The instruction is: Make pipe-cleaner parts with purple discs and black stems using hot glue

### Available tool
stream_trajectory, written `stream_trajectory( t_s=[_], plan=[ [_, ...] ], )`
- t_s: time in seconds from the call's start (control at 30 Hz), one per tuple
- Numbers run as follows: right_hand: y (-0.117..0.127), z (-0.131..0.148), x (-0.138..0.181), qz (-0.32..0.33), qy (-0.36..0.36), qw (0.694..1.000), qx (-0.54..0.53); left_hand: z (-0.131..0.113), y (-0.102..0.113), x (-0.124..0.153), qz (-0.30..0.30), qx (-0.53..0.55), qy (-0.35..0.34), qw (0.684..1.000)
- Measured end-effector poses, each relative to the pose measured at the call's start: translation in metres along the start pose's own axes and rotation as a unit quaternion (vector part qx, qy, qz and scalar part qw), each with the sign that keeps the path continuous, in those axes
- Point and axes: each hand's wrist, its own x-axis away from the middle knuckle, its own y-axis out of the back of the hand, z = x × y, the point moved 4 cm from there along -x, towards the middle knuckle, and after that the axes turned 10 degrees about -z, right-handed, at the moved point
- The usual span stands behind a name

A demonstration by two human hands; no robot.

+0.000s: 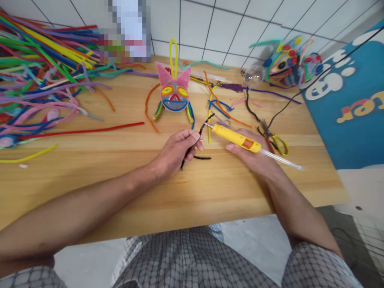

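Over the middle of the table, my left hand (183,148) pinches a black pipe cleaner (201,130), its upper end angled to the right. My right hand (249,154) is wrapped round a yellow glue gun (234,136) with a clear glue stick (282,159) poking from its back. The gun's metal nozzle touches or nearly touches the black pipe cleaner. Behind my hands stands a round ornament (175,105) with pink ears, yellow eyes, a red nose, a blue mouth and a yellow loop on top. A short black piece (202,157) lies under my left hand.
Heaped pipe cleaners (45,76) cover the table's left side. Scissors (279,144) with yellow handles lie right of the glue gun, near a black cord (288,100). A clear ball (253,76) and a colourful figure (285,66) stand at the back right, before a tiled wall (225,24).
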Motion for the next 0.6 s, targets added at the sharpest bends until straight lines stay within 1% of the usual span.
stream_trajectory(
  t_s=[0.07, 0.17, 0.33, 0.5, 0.6],
  plan=[
    [-0.001, 0.001, 0.0, 0.006, -0.008, 1.0, -0.009, 0.0, 0.0, 0.0, 0.0, -0.002, 0.0, 1.0],
    [-0.004, -0.002, 0.001, 0.036, -0.024, 0.998, -0.033, 0.0, 0.0, 0.001, -0.002, -0.004, 0.002, 1.0],
    [-0.003, -0.015, 0.002, 0.006, -0.059, 0.995, -0.085, 0.001, 0.0, 0.0, -0.012, 0.007, 0.011, 1.0],
    [-0.004, -0.021, 0.001, 0.02, -0.099, 0.984, -0.149, 0.002, -0.002, 0.0, -0.024, 0.035, 0.048, 0.998],
    [-0.001, -0.019, -0.002, 0.016, -0.12, 0.974, -0.192, 0.0, -0.003, 0.002, -0.015, 0.027, 0.034, 0.999]
  ],
)
